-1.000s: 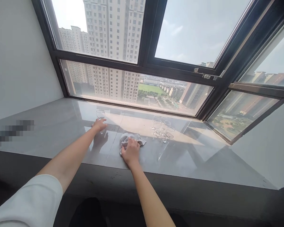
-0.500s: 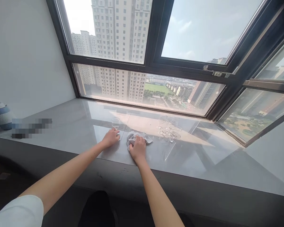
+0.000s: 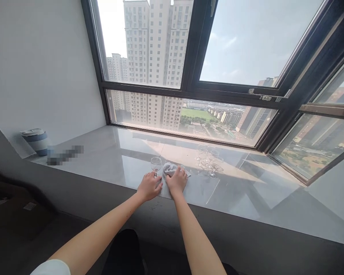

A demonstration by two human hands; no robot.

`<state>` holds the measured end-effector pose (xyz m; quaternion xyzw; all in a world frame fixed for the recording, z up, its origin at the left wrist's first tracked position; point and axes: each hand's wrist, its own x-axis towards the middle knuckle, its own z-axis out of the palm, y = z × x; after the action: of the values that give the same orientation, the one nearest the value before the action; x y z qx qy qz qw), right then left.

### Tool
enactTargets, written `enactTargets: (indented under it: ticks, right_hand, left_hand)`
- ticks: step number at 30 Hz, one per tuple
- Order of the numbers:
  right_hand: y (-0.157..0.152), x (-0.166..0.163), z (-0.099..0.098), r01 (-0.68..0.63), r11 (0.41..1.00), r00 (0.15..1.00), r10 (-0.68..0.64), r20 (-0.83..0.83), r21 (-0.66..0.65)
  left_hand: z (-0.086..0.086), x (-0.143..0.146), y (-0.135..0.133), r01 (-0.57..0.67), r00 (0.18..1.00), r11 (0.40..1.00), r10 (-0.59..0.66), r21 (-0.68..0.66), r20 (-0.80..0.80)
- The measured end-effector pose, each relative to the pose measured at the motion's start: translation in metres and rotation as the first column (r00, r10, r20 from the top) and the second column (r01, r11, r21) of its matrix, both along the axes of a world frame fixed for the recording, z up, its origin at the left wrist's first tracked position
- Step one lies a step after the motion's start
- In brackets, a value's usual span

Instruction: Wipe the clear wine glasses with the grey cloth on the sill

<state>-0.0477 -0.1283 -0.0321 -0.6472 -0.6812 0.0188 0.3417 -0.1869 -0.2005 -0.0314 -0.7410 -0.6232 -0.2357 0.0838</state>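
A clear stemmed glass (image 3: 156, 164) stands upright on the grey windowsill (image 3: 109, 164), close to its front edge. My left hand (image 3: 150, 186) is closed around its lower part, and the fingers cover most of the stem and foot. Just to the right, my right hand (image 3: 177, 181) is closed on a crumpled light grey cloth (image 3: 169, 168) that rests on the sill. The cloth and the glass are close together; whether they touch I cannot tell.
Several clear stemmed glasses (image 3: 209, 160) stand in a cluster to the right, near the window. At the far left is a blue and white container (image 3: 36, 142) with a blurred object beside it. Dark window frames (image 3: 183, 133) border the sill's back.
My left hand and the glass have come nearer the cloth and the sill's front edge. My right hand keeps its hold on the cloth. The camera view has shifted left.
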Motion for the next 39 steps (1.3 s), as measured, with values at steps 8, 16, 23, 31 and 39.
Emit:
enactTargets:
  ticks: [8,16,23,31,39]
  right_hand:
    - [-0.004,0.005,0.009,-0.078,0.993,0.967,0.056,-0.249,-0.083]
    - [-0.020,0.000,0.093,-0.312,0.897,0.870,0.403,-0.286,0.315]
    - [-0.032,-0.025,0.121,-0.595,0.793,0.787,0.540,0.300,0.134]
    - [-0.027,-0.043,0.107,-0.573,0.818,0.748,0.501,0.435,0.042]
    - [-0.019,-0.045,0.108,-0.583,0.812,0.758,0.555,0.342,-0.027]
  left_hand:
    - [0.004,0.005,-0.007,-0.042,0.997,0.999,0.042,0.002,-0.063]
    - [0.005,0.004,-0.011,0.000,0.996,1.000,0.001,0.003,-0.084]
    - [0.003,0.005,-0.010,-0.006,0.998,1.000,0.006,-0.001,-0.056]
    - [0.002,0.003,-0.008,0.021,0.999,1.000,-0.020,-0.016,0.024]
    - [0.004,0.004,-0.009,0.040,0.999,0.999,-0.040,0.003,0.007]
